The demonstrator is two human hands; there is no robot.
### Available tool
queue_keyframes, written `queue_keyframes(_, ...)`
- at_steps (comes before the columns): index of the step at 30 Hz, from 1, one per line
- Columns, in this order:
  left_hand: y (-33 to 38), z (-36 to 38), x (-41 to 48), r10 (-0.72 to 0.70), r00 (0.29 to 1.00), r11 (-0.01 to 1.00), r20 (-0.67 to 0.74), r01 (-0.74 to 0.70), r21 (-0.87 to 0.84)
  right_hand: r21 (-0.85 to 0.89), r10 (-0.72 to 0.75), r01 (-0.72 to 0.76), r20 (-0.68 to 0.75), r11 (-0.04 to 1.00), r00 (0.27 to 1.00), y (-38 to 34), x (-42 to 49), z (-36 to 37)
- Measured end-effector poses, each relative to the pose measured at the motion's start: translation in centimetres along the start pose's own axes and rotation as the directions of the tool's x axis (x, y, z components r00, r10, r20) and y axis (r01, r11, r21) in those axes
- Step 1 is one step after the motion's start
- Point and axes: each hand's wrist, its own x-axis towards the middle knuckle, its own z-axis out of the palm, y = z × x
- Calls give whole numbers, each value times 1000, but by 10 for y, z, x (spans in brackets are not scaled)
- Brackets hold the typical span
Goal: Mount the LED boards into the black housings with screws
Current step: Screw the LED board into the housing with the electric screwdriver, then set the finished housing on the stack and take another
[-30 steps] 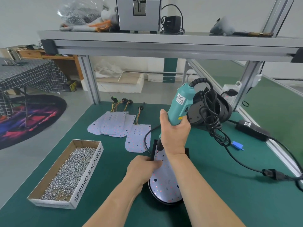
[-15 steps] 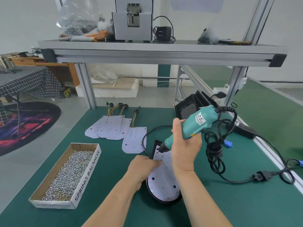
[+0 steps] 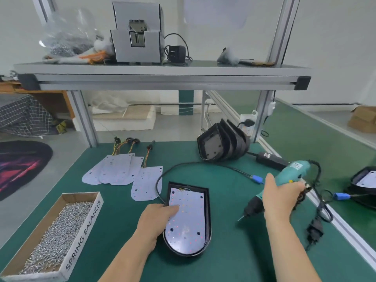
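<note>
LED board (image 3: 187, 218) sits in its black housing (image 3: 207, 212), teal screwdriver (image 3: 291, 171) held aside.
The left grip (image 3: 156, 218) lies flat-fingered on the board, pinning it on the desk (image 3: 234, 261); the right grip (image 3: 278, 198) clasps the screwdriver. Keep the board square and the bit upright over a hole (tilt invites slipping). The screw box (image 3: 85, 226) reads "SPRING BALANCER".

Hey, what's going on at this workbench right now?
A person is fitting an LED board into a black housing on the green bench. The left hand rests on the board, steadying it. The right hand grips a teal electric screwdriver off to the housing's right, its bit clear of the board. A box of screws sits to the left; spare boards and empty housings lie farther back.
</note>
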Motion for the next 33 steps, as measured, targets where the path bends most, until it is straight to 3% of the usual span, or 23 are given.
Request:
queue_keyframes(3, -3, 1, 5, 1, 999, 999, -32, -2, -32, -182, 46, -49, -22, 982, 999, 27, 6, -7)
queue_keyframes(8, -5, 2, 6, -6, 999, 999, -35, 5, -35, -503, -265, 207, -45, 839, 963, 22, 12, 4)
queue_keyframes(10, -5, 2, 6, 4, 1000, 999, -30, -5, -32, -621, -374, 340, 80, 707, 924, 22, 16, 13)
queue_keyframes(12, -4, 2, 8, 7, 999, 1000, -38, -8, -23, -622, -417, 505, 297, 598, 859, 19, 22, 28)
queue_keyframes(14, -4, 2, 8, 11, 999, 1000, -43, -12, -20, -585, -340, 581, 477, 565, 811, 11, 31, 48)
queue_keyframes(16, -4, 2, 8, 20, 999, 1000, -49, -21, -12, -614, -172, 600, 611, 513, 773, 6, 40, 63)
queue_keyframes(19, -4, 3, 7, 26, 997, 1000, -66, -26, -2, -659, -22, 695, 721, 289, 693, 4, 38, 75)
queue_keyframes(21, -2, 4, 6, 21, 996, 1000, -82, -22, -18, -642, -23, 754, 759, 138, 650, 4, 22, 76)
queue_keyframes(22, -2, 5, 5, 20, 995, 999, -96, -23, -31, -626, -11, 771, 776, 116, 631, 3, 13, 76)
queue_keyframes(24, -1, 6, 5, 20, 991, 999, -130, -25, -42, -576, 57, 783, 812, 234, 581, 0, -9, 73)
queue_keyframes(26, 0, 7, 3, 15, 988, 999, -155, -21, -35, -492, 124, 730, 858, 474, 498, -4, -31, 70)
queue_keyframes(29, 1, 8, -1, 33, 981, 999, -191, -33, 4, -374, 184, 444, 892, 814, 413, -1, -68, 62)
queue_keyframes(31, 0, 8, -3, 52, 976, 998, -211, -46, 35, -341, 177, 306, 872, 889, 456, 5, -85, 55)
queue_keyframes(33, -2, 8, -5, 65, 975, 997, -214, -53, 60, -332, 141, 314, 853, 889, 502, 11, -92, 49)
